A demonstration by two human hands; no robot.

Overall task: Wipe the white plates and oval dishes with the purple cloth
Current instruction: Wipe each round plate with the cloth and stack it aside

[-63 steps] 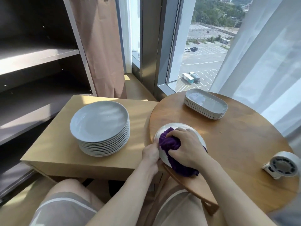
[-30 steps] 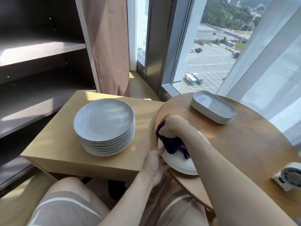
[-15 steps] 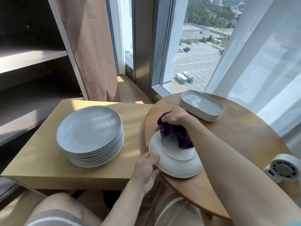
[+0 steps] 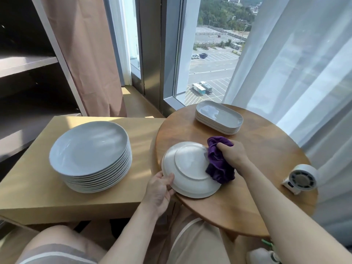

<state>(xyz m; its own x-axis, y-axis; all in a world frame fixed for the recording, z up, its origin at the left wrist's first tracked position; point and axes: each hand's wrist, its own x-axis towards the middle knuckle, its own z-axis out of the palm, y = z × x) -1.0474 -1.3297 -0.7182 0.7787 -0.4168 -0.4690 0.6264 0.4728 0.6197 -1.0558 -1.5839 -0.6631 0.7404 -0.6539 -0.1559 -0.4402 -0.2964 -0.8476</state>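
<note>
One plate [image 4: 190, 168] lies upside down (foot ring up) at the near-left edge of the round tabletop [image 4: 266, 149]. We note the left hand [image 4: 159, 189], fingers gripping its near rim. The right hand [image 4: 231, 154], fingers curled, clenches the cloth [image 4: 217, 162] against its right side. The dishes [image 4: 219, 117] sit stacked at the far edge.

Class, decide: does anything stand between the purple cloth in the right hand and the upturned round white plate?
Nothing visible does. The purple cloth, gripped by the right hand, lies against the right edge of the upturned round white plate; the left hand holds only its near-left rim.
</note>
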